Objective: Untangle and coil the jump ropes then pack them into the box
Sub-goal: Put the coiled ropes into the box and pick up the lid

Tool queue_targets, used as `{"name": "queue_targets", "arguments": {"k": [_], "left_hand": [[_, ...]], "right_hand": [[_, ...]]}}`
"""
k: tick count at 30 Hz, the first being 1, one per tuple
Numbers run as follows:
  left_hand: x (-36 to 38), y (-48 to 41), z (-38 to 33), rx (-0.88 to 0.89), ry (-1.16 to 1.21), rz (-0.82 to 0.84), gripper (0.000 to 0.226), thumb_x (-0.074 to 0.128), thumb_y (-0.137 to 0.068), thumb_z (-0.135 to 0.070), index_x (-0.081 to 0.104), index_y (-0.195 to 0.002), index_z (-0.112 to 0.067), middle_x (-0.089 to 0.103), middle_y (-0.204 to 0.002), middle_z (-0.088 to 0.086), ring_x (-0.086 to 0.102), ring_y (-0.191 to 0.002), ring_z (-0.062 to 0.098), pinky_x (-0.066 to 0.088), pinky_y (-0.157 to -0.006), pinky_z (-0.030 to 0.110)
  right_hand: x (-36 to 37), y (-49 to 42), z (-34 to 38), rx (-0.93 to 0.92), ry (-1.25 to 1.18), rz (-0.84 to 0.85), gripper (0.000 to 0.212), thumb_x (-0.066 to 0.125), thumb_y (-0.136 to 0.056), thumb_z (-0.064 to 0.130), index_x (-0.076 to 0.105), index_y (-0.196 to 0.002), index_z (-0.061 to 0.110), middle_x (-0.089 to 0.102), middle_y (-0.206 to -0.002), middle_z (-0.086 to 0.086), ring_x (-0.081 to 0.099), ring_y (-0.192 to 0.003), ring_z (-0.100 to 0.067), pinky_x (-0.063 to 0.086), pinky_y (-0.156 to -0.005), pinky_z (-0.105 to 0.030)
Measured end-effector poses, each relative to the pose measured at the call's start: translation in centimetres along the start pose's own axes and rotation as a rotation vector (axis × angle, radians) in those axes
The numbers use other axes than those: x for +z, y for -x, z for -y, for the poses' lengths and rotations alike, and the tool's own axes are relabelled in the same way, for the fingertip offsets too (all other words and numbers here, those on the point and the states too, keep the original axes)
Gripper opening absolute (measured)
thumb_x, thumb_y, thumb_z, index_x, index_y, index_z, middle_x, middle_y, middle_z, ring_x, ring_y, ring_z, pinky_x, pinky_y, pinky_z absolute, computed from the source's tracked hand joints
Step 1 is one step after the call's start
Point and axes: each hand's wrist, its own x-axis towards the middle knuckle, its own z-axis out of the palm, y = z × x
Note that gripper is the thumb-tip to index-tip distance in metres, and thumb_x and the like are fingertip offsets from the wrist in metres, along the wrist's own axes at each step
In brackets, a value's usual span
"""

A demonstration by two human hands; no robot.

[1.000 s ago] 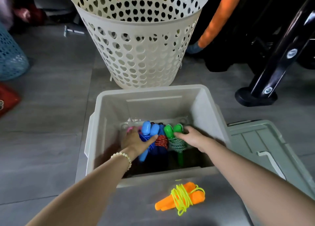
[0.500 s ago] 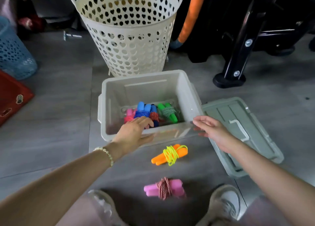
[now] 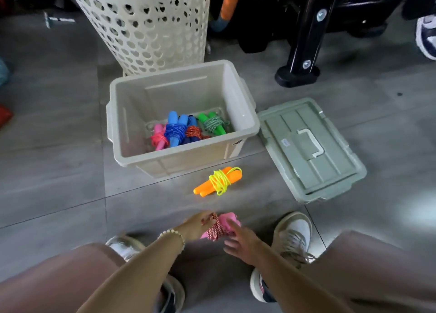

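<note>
Far beyond the person's fingertips stands a cream perforated plastic laundry basket (image 3: 146, 25). Nearer to them, though well out of reach of the fingers as they lie, sits the pale beige plastic storage box (image 3: 184, 161). Its grey-green plastic lid (image 3: 306, 147) lies flat on the floor, off to the right of the fingers. On the box floor are four coiled jump ropes (image 3: 175, 131), side by side: pink, blue, dark blue and green handles.

Between the box and the fingers rests an orange-handled jump rope wound in yellow cord (image 3: 218, 181), not touched by either hand. Right at the fingertips lies the pink-handled jump rope wrapped in pink-and-white cord (image 3: 220, 227).

The left hand (image 3: 195, 225) has its fingers curled onto the cord wrap, apparently pinching it. The right hand (image 3: 243, 239) has its fingers spread and straight, at the bundle's near right side; whether they touch it I cannot tell.

The step looks to be picking up this bundle for packing. I'd say a lift by the cord alone could loosen the coil. Better that the right fingers close round both handles, with the left pinning the loose end. It could then go down flat into the gap beside the others.
</note>
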Motion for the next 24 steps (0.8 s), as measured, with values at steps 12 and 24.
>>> {"name": "queue_targets", "arguments": {"k": [12,24], "left_hand": [[-4.8,-5.0,-4.2,0.096,-0.186,-0.426,0.046,0.057,-0.091,-0.041,0.047,-0.133,-0.024,0.050,-0.128,0.000,0.049,-0.117,0.021,0.044,-0.095,0.037],[-2.5,-8.1,-6.4,-0.065,0.019,-0.399,0.069,0.083,-0.063,-0.044,0.045,-0.113,-0.017,0.054,-0.117,0.002,0.057,-0.102,0.024,0.043,-0.079,0.030]], "right_hand": [[-3.7,-1.1,7.2,-0.463,-0.160,-0.143,0.051,0.074,-0.077,0.007,0.045,-0.118,0.016,0.061,-0.114,-0.017,0.064,-0.092,-0.029,0.054,-0.074,-0.037],[-7.7,-1.6,10.1,-0.630,0.038,-0.252,0.046,0.075,-0.073,-0.005,0.054,-0.113,0.003,0.064,-0.099,-0.016,0.065,-0.079,-0.015,0.051,-0.074,-0.026]]}}
